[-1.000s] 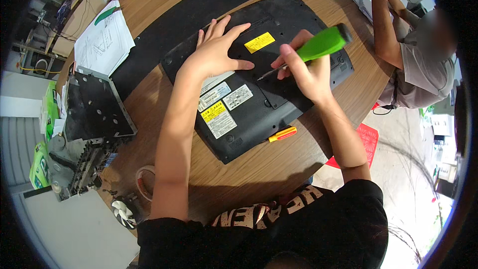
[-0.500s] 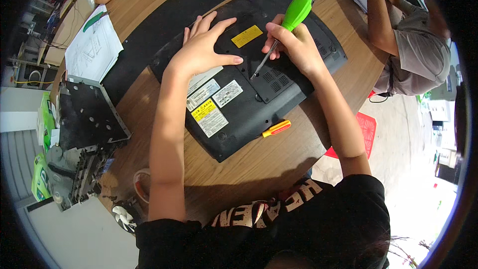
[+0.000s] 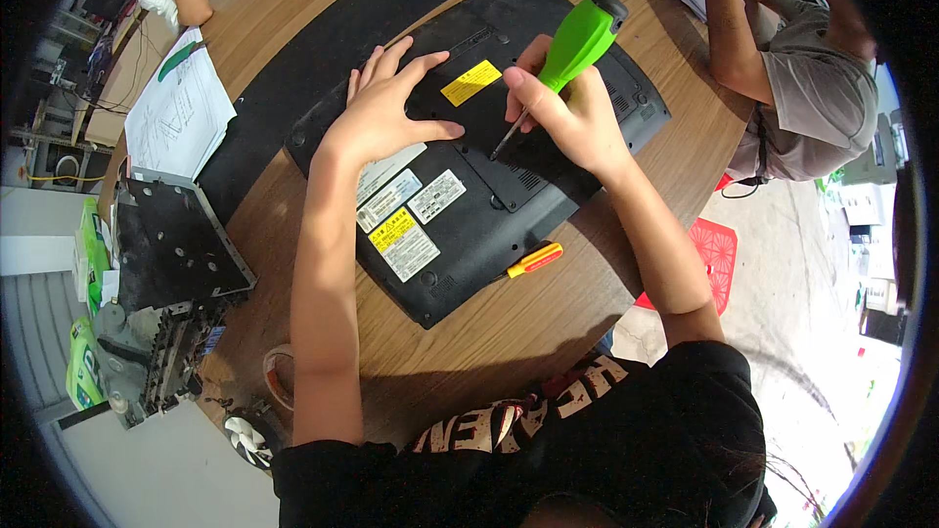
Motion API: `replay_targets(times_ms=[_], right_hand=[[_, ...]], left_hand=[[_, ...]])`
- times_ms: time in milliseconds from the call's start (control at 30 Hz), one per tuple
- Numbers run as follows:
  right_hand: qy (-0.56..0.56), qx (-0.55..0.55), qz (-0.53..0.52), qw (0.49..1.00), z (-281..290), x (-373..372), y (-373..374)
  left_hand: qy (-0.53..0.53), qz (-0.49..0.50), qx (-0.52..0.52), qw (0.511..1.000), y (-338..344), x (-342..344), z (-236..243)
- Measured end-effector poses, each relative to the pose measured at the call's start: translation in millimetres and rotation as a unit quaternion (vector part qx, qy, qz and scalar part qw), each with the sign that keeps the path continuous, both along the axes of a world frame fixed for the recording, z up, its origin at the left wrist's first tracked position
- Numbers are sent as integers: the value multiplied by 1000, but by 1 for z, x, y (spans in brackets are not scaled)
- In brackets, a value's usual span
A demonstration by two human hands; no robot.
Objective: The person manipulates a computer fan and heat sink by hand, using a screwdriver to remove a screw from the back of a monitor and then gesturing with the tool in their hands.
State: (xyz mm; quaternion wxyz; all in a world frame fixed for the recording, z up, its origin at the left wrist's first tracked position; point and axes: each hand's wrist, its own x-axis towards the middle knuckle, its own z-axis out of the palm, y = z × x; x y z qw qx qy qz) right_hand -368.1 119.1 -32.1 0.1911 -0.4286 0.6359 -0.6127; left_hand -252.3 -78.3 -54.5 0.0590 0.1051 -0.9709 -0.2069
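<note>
A black laptop (image 3: 468,246) lies upside down on the wooden table, its base with vents and labels facing up. Spread across its left part is my left hand (image 3: 377,124), fingers apart, resting on the casing. My right hand (image 3: 584,125) grips a screwdriver (image 3: 579,45) with a thick green handle and dark end cap. Its thin metal shaft slants down to the left, with the tip at the edge of a vented cover panel (image 3: 509,191). Whether the tip sits in a screw is too small to tell. A small yellow-and-orange screwdriver (image 3: 535,259) lies by the laptop's near edge.
Papers with a green object (image 3: 179,66) on top lie at the left, above a black metal casing (image 3: 181,235). A small fan (image 3: 246,438) sits at the near left. Two other people are at the far left and far right. A red stool (image 3: 712,259) stands right of the table.
The laptop and the table have shifted slightly left and down in view. The green screwdriver stays in my right hand, its tip still on the casing. My left hand keeps its spread pose.
</note>
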Motion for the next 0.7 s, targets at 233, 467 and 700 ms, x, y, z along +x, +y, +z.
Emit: replay_targets(times_ms=[233, 467, 700], right_hand=[[170, -47, 59, 982, -2, 9, 1], [98, -70, 93, 988, -2, 26, -4], [259, 56, 21, 964, -20, 19, -8]], left_hand=[[3, -6, 6, 1000, -4, -1, -4], [4, -4, -9, 1000, -6, -2, -3], [252, -57, 241, 936, 24, -14, 29]])
